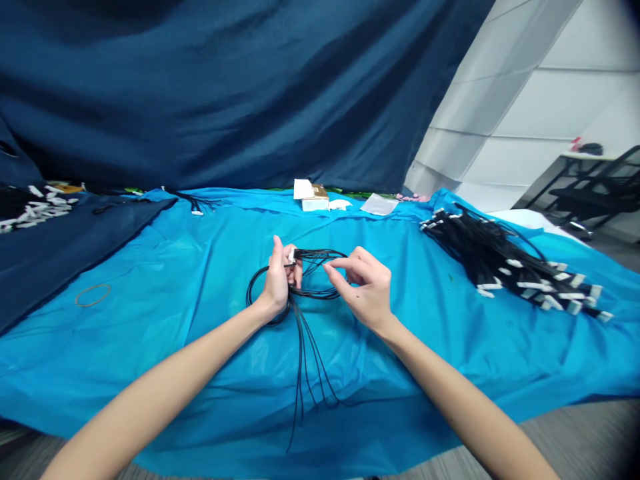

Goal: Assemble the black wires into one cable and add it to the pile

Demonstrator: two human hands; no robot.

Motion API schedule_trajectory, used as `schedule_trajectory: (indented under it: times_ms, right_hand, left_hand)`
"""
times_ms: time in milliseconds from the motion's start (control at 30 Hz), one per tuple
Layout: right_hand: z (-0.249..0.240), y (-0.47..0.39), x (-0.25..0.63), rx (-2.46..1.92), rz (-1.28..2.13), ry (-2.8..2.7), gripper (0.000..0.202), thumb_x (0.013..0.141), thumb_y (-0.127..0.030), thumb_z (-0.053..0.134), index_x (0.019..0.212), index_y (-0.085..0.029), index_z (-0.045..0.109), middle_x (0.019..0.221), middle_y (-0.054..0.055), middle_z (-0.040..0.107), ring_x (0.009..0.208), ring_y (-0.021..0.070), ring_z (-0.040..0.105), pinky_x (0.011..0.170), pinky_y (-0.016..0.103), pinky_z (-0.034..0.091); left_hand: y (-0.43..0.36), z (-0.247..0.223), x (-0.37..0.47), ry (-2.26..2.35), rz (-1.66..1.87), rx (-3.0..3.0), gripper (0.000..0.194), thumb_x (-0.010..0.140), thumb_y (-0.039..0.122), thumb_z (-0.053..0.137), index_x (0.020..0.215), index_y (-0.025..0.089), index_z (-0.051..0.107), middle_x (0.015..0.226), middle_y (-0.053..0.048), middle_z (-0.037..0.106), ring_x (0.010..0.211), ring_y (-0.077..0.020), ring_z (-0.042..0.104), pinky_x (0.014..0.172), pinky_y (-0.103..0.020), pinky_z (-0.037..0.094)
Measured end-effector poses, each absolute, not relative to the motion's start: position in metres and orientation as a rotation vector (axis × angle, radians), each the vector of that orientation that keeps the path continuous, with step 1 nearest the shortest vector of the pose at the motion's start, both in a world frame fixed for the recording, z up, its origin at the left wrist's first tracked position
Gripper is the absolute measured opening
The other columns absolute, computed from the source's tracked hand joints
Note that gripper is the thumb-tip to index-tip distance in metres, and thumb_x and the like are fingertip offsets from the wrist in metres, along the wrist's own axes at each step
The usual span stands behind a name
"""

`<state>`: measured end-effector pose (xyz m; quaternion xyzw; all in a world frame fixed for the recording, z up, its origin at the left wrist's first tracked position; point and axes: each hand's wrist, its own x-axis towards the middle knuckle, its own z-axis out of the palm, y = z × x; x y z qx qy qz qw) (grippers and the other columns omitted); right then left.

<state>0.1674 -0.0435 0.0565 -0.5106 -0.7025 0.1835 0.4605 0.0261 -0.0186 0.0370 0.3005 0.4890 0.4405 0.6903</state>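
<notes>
Near the middle of the view, my left hand (pixel 278 280) is closed round a looped bundle of thin black cables (pixel 317 293). A white connector (pixel 293 256) shows at its fingers. Several loose cable ends hang from the bundle toward the front edge of the blue cloth. To the right of the loops, my right hand (pixel 365 283) has its thumb and index finger pinched together at the cables; the other fingers are curled. The fingertips touch or nearly touch a thin strand.
On the blue cloth (pixel 215 307), a pile of black cables with white connectors (pixel 480 253) lies right. More connectors (pixel 43 210) lie far left on dark cloth, near a thin ring (pixel 93 295). A small box (pixel 315 200) and white sheet (pixel 379 205) are at the back.
</notes>
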Motion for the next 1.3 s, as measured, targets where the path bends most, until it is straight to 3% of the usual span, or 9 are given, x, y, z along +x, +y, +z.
schedule_trajectory:
  times_ms: [400,700,1300]
  right_hand:
    - [0.056,-0.043,0.167,-1.24,0.44,-1.756,0.007,0.077,-0.02,0.059,0.073,-0.016,0.064,0.054,-0.003,0.042,0.05,0.0078,0.039,0.046,0.022,0.033]
    - [0.045,-0.044,0.167,-1.111,0.286,-1.96,0.011,0.08,-0.014,0.054,0.086,-0.015,0.063,0.07,0.004,0.058,0.064,0.0111,0.053,0.058,0.023,0.044]
    - [0.049,-0.044,0.164,-1.171,0.333,-1.894,0.008,0.08,-0.016,0.055,0.078,-0.015,0.062,0.062,0.001,0.053,0.055,0.0089,0.047,0.052,0.022,0.04]
  left_hand:
    - [-0.019,0.035,0.026,1.101,0.99,0.71,0.058,0.08,0.065,0.021,0.054,0.017,0.04,0.032,0.002,0.037,0.027,-0.0056,0.032,0.034,-0.021,0.015]
    - [-0.02,0.032,0.028,1.085,0.963,0.739,0.057,0.077,0.067,0.025,0.053,0.018,0.039,0.032,0.002,0.037,0.027,-0.0058,0.032,0.034,-0.022,0.014]
    - [-0.022,0.025,0.028,1.121,0.954,0.832,0.056,0.078,0.067,0.022,0.057,0.018,0.04,0.034,0.004,0.039,0.028,-0.006,0.034,0.035,-0.021,0.018]
